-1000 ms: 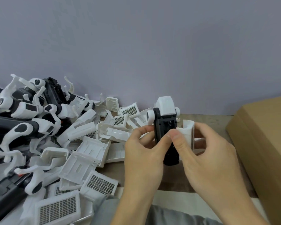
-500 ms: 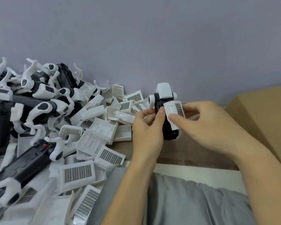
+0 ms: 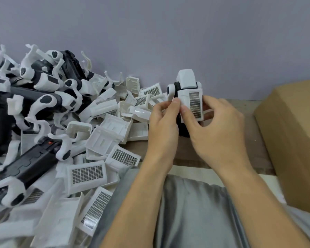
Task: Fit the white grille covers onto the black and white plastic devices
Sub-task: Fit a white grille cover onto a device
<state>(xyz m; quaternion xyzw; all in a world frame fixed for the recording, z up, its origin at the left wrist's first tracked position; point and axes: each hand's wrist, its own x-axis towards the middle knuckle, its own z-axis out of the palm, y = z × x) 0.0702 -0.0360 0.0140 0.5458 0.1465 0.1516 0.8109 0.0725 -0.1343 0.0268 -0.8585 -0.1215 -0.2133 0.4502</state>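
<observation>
Your left hand (image 3: 164, 122) grips the upright black and white plastic device (image 3: 183, 90) from its left side, fingers curled round the dark body and thumb tip up near the round white side knob. Your right hand (image 3: 220, 126) pinches the white rectangular grille cover (image 3: 192, 104), thumb on its lower left edge and fingers curled behind its right edge. The cover lies flat against the front of the device, just below the white block-shaped head, with its dark mesh panel facing you. Whether it is fully seated you cannot tell from here. Both hands hold the pair above the brown wooden tabletop (image 3: 195, 154), close to the grey-lilac wall (image 3: 168, 33).

To your left, a heap of loose white grille covers (image 3: 87, 173) spills right up to your left forearm, some mesh side up, some showing their hollow backs. Farther left and behind, a tangled pile of black and white devices with curved white hooks (image 3: 43, 90) is stacked against the wall. A long black device body (image 3: 30, 162) lies slanted across the near part of the heap. On your right, a brown cardboard box (image 3: 293, 136) stands just beside your right wrist, its corner near your forearm. Your grey trousers (image 3: 195, 212) fill the bottom of the view.
</observation>
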